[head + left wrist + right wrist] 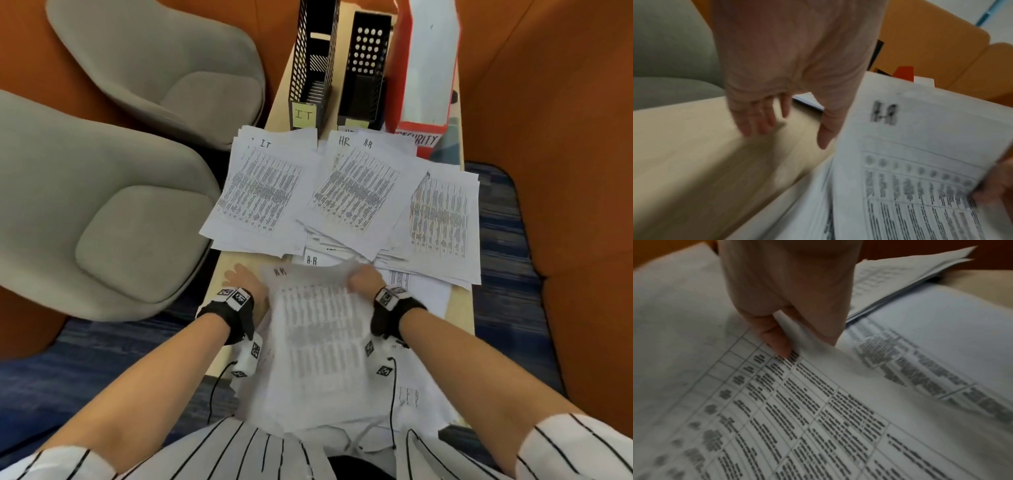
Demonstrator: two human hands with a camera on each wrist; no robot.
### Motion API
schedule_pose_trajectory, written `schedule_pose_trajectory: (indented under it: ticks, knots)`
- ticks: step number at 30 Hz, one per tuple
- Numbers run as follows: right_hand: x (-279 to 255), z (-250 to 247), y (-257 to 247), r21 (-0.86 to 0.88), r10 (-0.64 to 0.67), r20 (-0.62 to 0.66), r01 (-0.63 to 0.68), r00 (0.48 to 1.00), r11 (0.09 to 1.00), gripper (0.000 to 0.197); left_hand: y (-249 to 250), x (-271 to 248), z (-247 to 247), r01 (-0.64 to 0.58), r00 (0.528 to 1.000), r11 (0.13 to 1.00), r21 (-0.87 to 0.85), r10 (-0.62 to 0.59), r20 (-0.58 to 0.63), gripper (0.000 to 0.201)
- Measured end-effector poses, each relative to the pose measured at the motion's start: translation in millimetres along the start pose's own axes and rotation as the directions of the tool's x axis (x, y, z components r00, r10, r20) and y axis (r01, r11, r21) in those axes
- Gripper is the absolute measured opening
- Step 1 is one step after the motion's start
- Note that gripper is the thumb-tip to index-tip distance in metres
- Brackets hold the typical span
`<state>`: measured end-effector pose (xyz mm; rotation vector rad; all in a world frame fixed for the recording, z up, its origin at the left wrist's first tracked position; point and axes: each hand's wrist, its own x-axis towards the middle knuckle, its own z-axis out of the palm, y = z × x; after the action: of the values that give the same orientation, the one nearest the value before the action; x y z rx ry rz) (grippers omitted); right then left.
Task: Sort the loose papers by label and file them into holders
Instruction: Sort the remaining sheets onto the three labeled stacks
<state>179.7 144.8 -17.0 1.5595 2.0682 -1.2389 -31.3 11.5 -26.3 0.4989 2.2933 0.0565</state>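
My right hand point(363, 279) pinches the top right edge of a printed sheet marked HR point(318, 318) between thumb and fingers point(781, 344), lifted above the loose pile point(342, 387) near me. My left hand point(239, 277) hovers open beside the sheet's left edge, fingers point(758, 120) spread over the bare table. Sorted stacks lie farther out: an IT stack point(263, 192), an HR stack point(356, 192) and a third stack point(442, 219) on the right. Behind them stand a black mesh holder labelled IT point(310, 65), a second black holder point(364, 68) and a red holder marked SECURITY point(423, 68).
The narrow wooden table point(224, 270) runs away from me. Two grey chairs point(113, 212) stand close on the left. Orange padded walls point(548, 102) enclose both sides. Wrist camera cables point(392, 387) hang over the near pile.
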Motion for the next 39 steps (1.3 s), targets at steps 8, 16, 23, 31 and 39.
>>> schedule_pose_trajectory:
  ticks: [8,16,23,31,39]
  knots:
    - [1,-34,54,0.561,0.209,-0.165,-0.083,0.964,0.824,0.004,22,-37,17,-0.209,0.646,0.768,-0.605,0.573,0.504,0.031]
    - [8,-54,55,0.775,0.189,-0.189,0.028,0.964,0.631,0.047,53,-39,10,-0.233,0.785,0.668,-0.707,0.558,0.268,0.029]
    - [-11,-44,46,0.382,-0.019,0.085,-0.015,0.996,0.924,0.023,87,-9,-13,-0.253,0.916,0.543,-0.801,0.400,-0.018,0.038]
    - [50,-101,28,0.730,0.211,-0.188,-0.007,0.959,0.683,0.031,69,-22,7,-0.230,0.930,0.961,-0.154,0.264,0.257,0.046]
    - [28,-94,13,0.230,0.047,-0.585,0.110,0.810,0.967,0.041,39,-9,35,-0.270,0.956,0.910,-0.315,0.292,0.023,0.030]
